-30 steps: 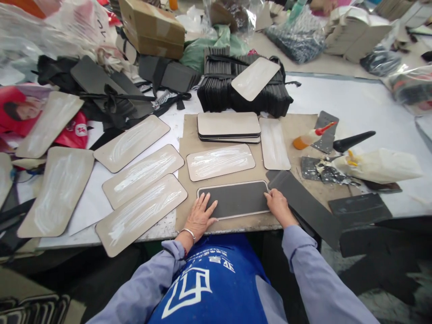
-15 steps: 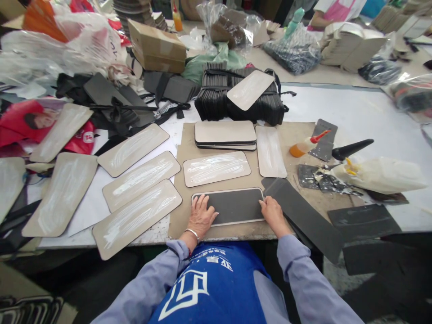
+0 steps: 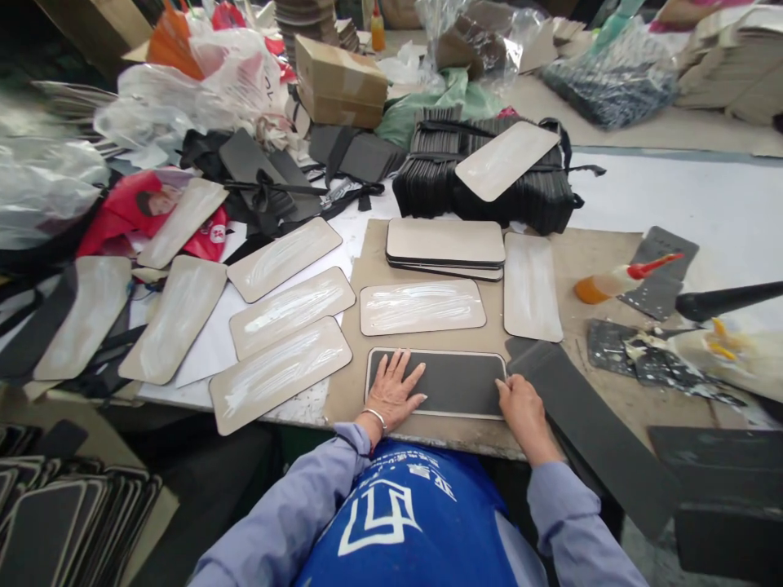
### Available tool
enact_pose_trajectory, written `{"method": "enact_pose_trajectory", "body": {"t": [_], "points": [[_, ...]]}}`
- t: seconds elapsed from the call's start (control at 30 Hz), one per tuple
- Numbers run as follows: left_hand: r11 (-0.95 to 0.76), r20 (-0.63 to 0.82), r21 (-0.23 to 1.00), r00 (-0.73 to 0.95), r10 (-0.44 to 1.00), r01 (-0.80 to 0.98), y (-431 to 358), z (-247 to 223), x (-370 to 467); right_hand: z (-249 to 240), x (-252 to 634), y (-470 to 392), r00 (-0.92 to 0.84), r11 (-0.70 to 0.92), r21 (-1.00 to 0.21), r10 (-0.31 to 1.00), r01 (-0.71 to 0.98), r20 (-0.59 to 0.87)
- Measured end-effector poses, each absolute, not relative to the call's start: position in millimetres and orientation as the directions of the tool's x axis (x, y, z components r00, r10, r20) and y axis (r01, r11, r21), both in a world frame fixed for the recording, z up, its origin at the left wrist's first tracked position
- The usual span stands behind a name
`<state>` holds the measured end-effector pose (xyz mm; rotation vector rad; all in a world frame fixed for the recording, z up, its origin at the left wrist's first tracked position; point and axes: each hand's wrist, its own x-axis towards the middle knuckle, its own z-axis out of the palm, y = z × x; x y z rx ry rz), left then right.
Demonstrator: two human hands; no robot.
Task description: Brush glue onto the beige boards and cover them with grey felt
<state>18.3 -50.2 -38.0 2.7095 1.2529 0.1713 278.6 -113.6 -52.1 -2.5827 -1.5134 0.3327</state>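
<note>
While smeared boards (image 3: 422,307) lay uncovered, one board (image 3: 462,381) was covered. Left hand (image 3: 395,391) spread across it; right hand (image 3: 524,410) pinched its edge.

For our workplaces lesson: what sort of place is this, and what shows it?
Probably a workshop or factory: pale panels with whitish streaks lie spread out, a tied bundle of dark pieces sits behind them, and a red-tipped bottle holds orange liquid.
</note>
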Motion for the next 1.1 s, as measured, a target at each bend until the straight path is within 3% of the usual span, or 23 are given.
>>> {"method": "enact_pose_trajectory", "body": {"t": [0.23, 0.33, 0.43, 0.53, 0.67, 0.93, 1.1], "points": [[-0.641, 0.071, 0.179, 0.64, 0.765, 0.747, -49.8, -37.1, 19.5, -17.8, 266.2, -111.5, 0.56, -0.591, -0.065, 0.789, 0.804, -0.252], [-0.644, 0.088, 0.173, 0.639, 0.764, 0.746, -49.4, -36.5, 20.4, -5.9, 266.8, -114.6, 0.607, -0.626, -0.046, 0.77, 0.779, -0.197], [-0.643, 0.093, 0.166, 0.638, 0.765, 0.747, -48.9, -36.1, 20.8, -4.1, 265.2, -110.3, 0.533, -0.531, -0.092, 0.846, 0.842, -0.008], [-0.642, 0.083, 0.161, 0.638, 0.766, 0.75, -48.8, -35.9, 20.7, -17.1, 257.7, -97.2, 0.311, -0.289, -0.151, 0.938, 0.946, 0.155], [-0.638, 0.054, 0.162, 0.639, 0.768, 0.753, -48.8, -35.1, 20.8, -46.8, 246.7, -86.4, 0.111, -0.075, -0.194, 0.977, 0.978, 0.183], [-0.631, -0.006, 0.167, 0.641, 0.768, 0.757, -47.9, -33.5, 20.2, -51.5, 251.4, -87.9, 0.111, -0.054, -0.308, 0.979, 0.95, 0.169], [-0.629, -0.038, 0.206, 0.648, 0.76, 0.75, -47.6, -31.2, 18.1, -16.8, 300.6, -110.4, 0.304, -0.163, -0.424, 0.907, 0.891, 0.29]]}}
